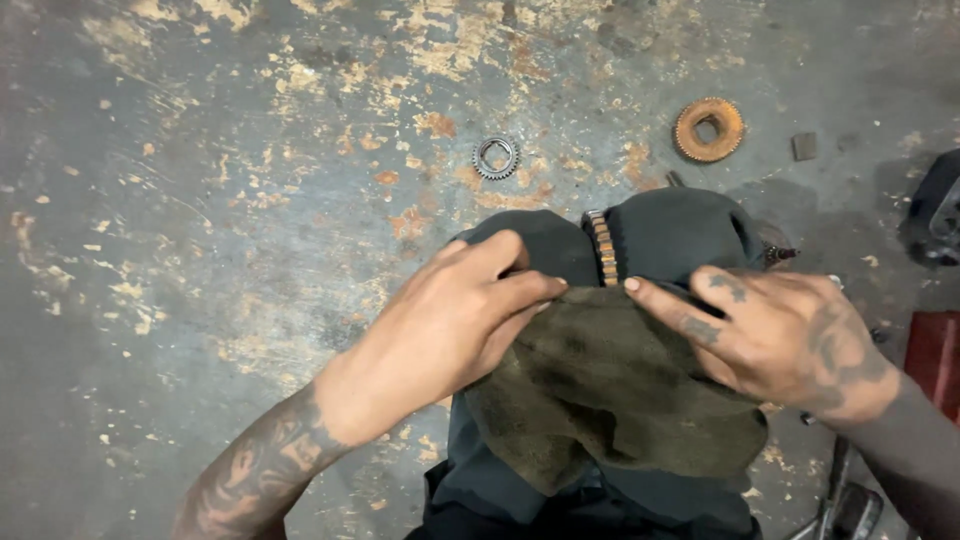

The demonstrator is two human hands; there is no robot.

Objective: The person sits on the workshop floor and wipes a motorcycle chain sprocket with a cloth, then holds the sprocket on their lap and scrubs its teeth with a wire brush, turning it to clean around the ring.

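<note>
A dark olive rag [610, 385] lies over my lap and is wrapped around a toothed metal part [601, 247], whose ribbed brass-coloured edge shows at the top between dark cloth. My left hand [440, 335] grips the rag's left side with its fingers curled around the covered part. My right hand [790, 335] presses on the rag's right side, forefinger pointing toward the ribbed edge. Most of the part is hidden under cloth.
On the worn, paint-flaked floor [200, 200] lie a small steel gear [495, 157] and a rusty orange ring gear [709, 129]. A small dark block [804, 146] sits further right. A black object [935, 210] and a red object [935, 355] are at the right edge.
</note>
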